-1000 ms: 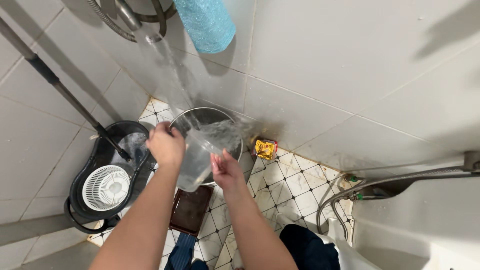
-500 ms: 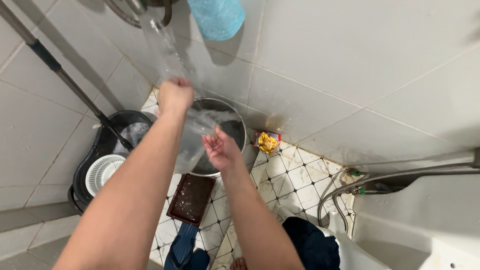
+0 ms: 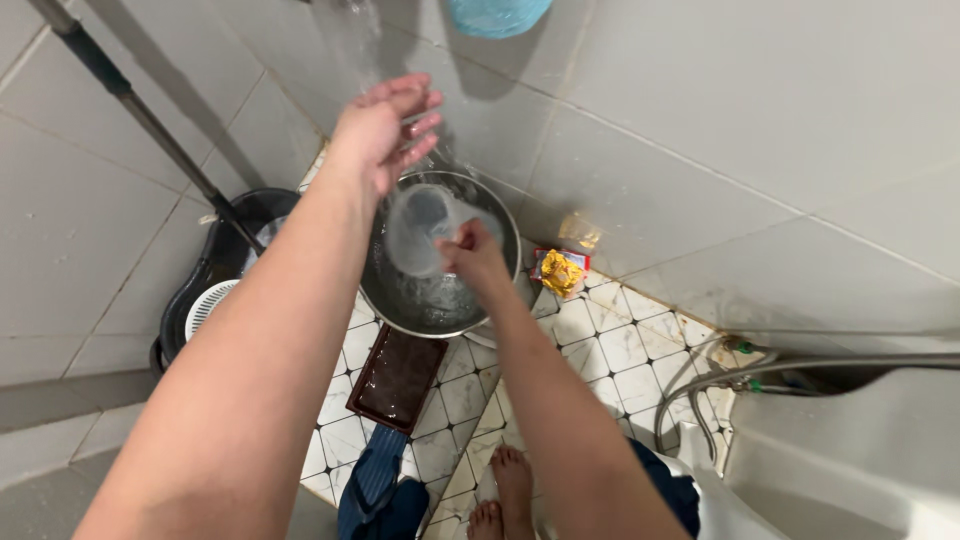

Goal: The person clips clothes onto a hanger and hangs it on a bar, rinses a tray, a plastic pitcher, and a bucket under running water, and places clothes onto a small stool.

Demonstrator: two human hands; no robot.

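My right hand (image 3: 472,256) grips the rim of a clear plastic jug (image 3: 420,228), tipped with its mouth toward me, over a steel basin (image 3: 505,215) of water on the floor. My left hand (image 3: 385,128) is raised above the jug with fingers spread and holds nothing. It sits in a stream of water (image 3: 352,35) that falls from above. Both forearms reach forward from the bottom of the head view.
A black mop bucket (image 3: 215,265) with a white spinner basket (image 3: 205,303) and a mop pole (image 3: 140,105) stands left. On the patterned floor tiles lie a brown tray (image 3: 396,378) and a yellow packet (image 3: 560,272). A hose (image 3: 700,385) runs right; my bare feet (image 3: 505,490) show below.
My left hand let go of the jug and rose, open, into the water stream. My right hand took hold of the jug's rim. The view tilted downward.
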